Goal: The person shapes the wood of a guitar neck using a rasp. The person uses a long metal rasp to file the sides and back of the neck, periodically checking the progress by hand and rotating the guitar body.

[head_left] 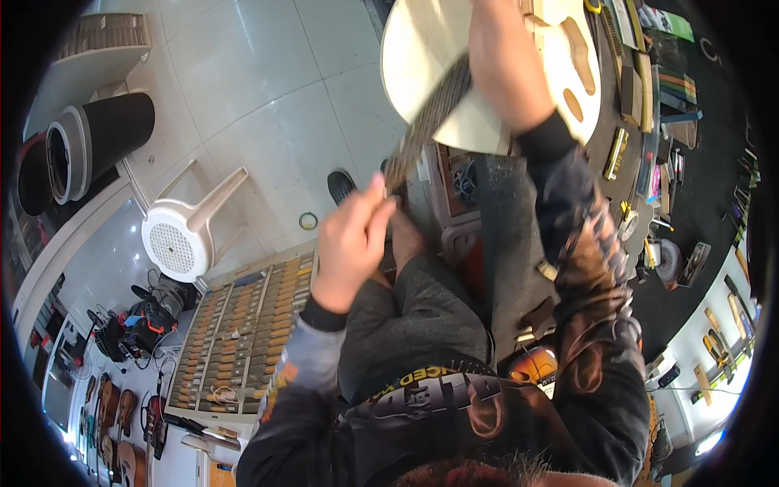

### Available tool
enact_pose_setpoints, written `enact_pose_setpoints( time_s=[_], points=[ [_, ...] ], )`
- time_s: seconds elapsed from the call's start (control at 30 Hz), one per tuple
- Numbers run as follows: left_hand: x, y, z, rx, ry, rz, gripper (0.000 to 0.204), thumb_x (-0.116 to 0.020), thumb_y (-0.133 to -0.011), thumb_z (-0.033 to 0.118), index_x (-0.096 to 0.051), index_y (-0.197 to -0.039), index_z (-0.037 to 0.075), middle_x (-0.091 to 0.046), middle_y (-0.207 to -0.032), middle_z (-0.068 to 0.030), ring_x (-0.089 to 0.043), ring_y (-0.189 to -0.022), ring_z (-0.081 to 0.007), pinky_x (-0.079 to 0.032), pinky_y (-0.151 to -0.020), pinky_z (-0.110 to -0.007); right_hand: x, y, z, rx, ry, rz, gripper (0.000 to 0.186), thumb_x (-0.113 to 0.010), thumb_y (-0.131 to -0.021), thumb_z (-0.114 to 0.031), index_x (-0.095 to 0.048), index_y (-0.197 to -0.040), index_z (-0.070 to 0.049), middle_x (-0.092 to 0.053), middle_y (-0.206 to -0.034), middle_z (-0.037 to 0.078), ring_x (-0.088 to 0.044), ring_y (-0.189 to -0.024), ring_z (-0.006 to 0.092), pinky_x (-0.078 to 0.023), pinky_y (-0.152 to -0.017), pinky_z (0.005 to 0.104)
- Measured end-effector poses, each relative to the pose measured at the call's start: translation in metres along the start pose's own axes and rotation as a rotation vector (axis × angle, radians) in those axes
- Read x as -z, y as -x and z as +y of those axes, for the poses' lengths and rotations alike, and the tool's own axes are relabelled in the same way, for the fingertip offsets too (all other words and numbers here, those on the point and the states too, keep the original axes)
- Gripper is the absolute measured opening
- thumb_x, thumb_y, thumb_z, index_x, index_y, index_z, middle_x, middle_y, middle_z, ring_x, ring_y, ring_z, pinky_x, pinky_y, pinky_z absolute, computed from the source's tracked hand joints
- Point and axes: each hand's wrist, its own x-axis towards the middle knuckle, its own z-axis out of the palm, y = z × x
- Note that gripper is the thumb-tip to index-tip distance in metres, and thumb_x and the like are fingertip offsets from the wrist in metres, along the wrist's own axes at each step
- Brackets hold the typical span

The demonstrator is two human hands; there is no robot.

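A long, dark file, smeared by motion, runs slantwise between my hands. At its near end, my left hand pinches the tip between thumb and fingers. My right hand is closed round the far end and hides it. Beneath the file and my right hand lies a pale, unfinished electric guitar body with cut-out cavities. The file crosses the body's curved edge on the left side; whether it touches the wood I cannot tell.
The dark workbench on the right carries a tape roll, a brass-coloured tool and several strips. A white stool stands on the tiled floor at left. Near my left elbow is a rack of wooden-looking pieces.
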Motion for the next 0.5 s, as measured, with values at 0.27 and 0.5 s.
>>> enact_pose_setpoints(
  time_s=[0.27,0.5],
  points=[
    [-0.002,-0.005,-0.005,0.005,0.053,0.015,0.031,-0.075,-0.095,0.007,-0.070,-0.126,0.000,-0.073,-0.090,-0.0140,-0.070,-0.070,-0.0297,-0.056,-0.064,-0.037,-0.008,-0.002,-0.006,0.000,0.010,0.024,0.062,-0.041,-0.096,0.010,-0.040,-0.157,0.001,-0.048,-0.152,0.034,-0.042,-0.146,0.0495,-0.032,-0.123,0.0478],
    [-0.003,-0.061,0.010,-0.022,0.008,-0.010,0.036,-0.078,-0.093,0.005,-0.069,-0.128,0.001,-0.073,-0.088,-0.0152,-0.070,-0.069,-0.0308,-0.055,-0.063,-0.037,-0.002,-0.053,0.040,0.089,-0.028,0.176,0.058,-0.041,-0.098,0.008,-0.042,-0.155,0.002,-0.046,-0.154,0.035,-0.041,-0.148,0.0470,-0.032,-0.123,0.0453]
  ],
)
